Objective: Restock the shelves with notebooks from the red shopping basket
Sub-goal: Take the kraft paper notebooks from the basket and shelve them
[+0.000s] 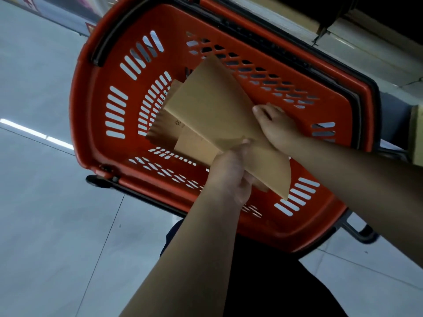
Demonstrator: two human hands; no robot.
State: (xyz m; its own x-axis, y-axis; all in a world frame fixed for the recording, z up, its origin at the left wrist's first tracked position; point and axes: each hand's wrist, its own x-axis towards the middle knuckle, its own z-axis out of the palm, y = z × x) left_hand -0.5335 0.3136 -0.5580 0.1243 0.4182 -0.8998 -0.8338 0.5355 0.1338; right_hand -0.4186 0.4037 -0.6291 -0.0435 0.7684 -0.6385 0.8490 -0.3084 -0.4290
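**stockroom_newbie:** What's happening with the hands here?

**aisle9_regular:** Nearest thing is the left hand [231,172]. Its grip is curled round the near end of a tilted, plain tan card-covered notebook [212,104], thumb on top, so I'd guess it's the one doing the lifting. Just beyond it, the right hand [277,126] rests across the same cover with its thumb stretched out along it; the fingers go behind the far edge, so I can't tell how tight that grip is. Probably just steadying it.

**stockroom_newbie:** And the rest of the stock?

**aisle9_regular:** A few more tan notebooks [169,129] lie fanned on the bottom of the slotted red plastic shopping basket [91,106], under the lifted one. How many, I can't tell. The basket sits on the pale tiled floor [45,202]. The shelves [343,21] at far right are dark and mostly cut off, so no clue where this goes.
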